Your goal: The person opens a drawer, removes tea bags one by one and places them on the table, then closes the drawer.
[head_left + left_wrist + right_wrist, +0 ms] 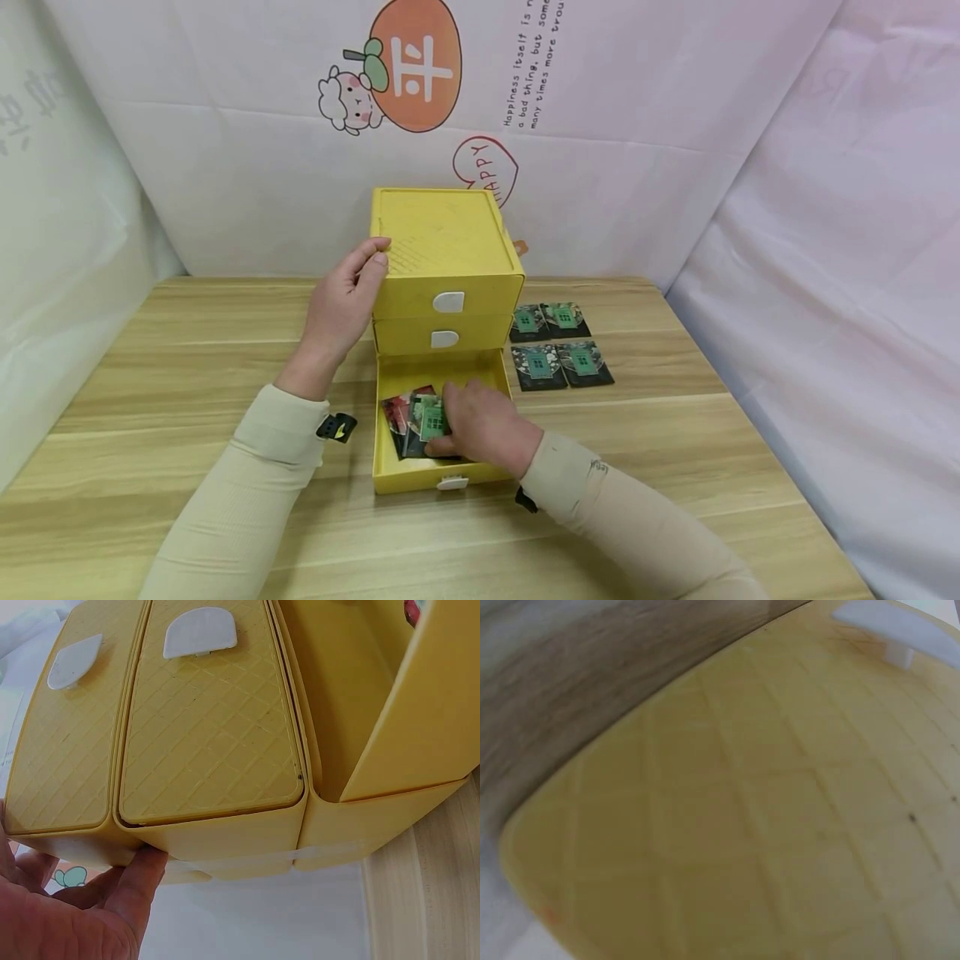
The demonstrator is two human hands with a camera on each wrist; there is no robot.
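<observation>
Left hand: pressed against the left side of the yellow drawer cabinet, thumb hooked over its top edge, fingers curled round the back corner; in the left wrist view fingertips touching the cabinet's lower edge.
Right hand: down inside the open bottom drawer, fingers curled over the card stack; pinching or only pressing, cannot tell.
Card stack: lying in the left half of the bottom drawer, top card dark with a green window picture, a reddish card fanned out beneath on the left.
Bottom drawer: pulled well out toward the person, white tab handle on its front.
Upper drawers: both pushed in, each with a white tab handle, top and middle.
Four cards: laid flat in a two-by-two block on the wooden table, just right of the cabinet.
Right wrist view: only the quilted yellow drawer front, blurred, hand unseen.
Backdrop: white sheet with an orange cartoon print.
</observation>
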